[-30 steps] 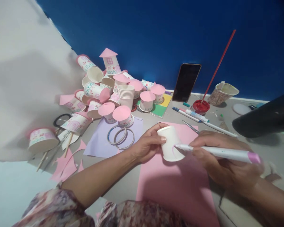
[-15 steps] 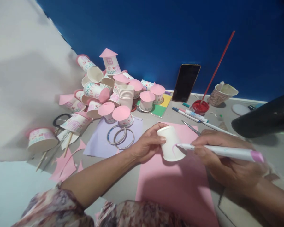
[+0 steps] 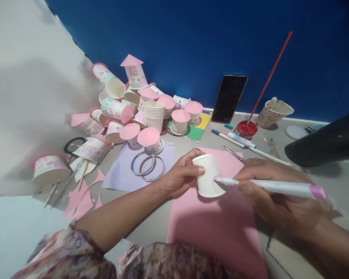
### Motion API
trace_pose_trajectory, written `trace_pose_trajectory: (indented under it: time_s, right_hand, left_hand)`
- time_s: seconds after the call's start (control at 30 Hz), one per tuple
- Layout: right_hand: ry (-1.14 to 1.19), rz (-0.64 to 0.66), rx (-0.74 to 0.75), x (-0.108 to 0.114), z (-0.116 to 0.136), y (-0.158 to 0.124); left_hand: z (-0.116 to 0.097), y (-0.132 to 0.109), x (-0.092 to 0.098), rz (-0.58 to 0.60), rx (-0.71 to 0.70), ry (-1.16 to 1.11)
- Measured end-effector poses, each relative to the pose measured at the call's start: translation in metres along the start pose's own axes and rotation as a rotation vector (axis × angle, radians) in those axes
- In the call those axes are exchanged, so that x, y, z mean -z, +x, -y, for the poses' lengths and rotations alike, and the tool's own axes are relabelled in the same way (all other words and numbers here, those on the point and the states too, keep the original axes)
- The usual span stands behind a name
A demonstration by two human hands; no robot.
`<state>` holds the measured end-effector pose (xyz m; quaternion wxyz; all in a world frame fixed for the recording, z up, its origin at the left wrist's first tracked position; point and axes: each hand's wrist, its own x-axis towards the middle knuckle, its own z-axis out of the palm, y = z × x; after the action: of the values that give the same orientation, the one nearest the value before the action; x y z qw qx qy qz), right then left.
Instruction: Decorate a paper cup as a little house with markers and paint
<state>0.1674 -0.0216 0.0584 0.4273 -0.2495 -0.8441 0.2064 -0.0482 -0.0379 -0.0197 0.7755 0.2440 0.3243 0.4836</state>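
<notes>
- The pink sheet (image 3: 209, 223) lies in front of the person; the white paper cup (image 3: 206, 180) is held above its far half, tilted, wide end lower.
- Left hand (image 3: 180, 178): the thumb lies across the cup's near side and a finger curves round behind its upper end, so the cup is pinched between them; the remaining fingers are partly hidden, and how they sit cannot be told.
- Right hand (image 3: 285, 203), over the right edge of the pink sheet: thumb and index finger are closed on the white marker (image 3: 279, 187) near its writing end. The other fingers are mostly hidden beneath it.
- The marker's tip meets the cup's side, at a thin pink curved line.
- A pointed metal blade (image 3: 233, 153) lies at the sheet's far right corner, running behind the right hand; whether fingers touch it cannot be told.
- Left of the pink sheet, two overlapping bangles (image 3: 153, 159) rest on a lilac sheet (image 3: 118, 176).
- Beyond its far left corner stand a stack of plain cups (image 3: 154, 121) and a heap of decorated cups (image 3: 114, 107), many with pink paper tops.
- Beyond its far edge, a phone (image 3: 229, 99) leans against the blue wall (image 3: 186, 46).
</notes>
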Motion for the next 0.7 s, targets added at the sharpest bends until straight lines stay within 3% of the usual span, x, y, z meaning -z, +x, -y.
trace_pose_trajectory:
  time_s: [0.5, 0.7]
  right_hand:
    - [0.071, 0.062, 0.09, -0.0033, -0.006, -0.0036]
    - [0.096, 0.147, 0.131, 0.0002, -0.0071, -0.0023]
  left_hand:
    - [0.0, 0.0009, -0.0008, -0.024, 0.003, 0.015]
    - [0.0005, 0.0012, 0.0, -0.039, 0.011, 0.031]
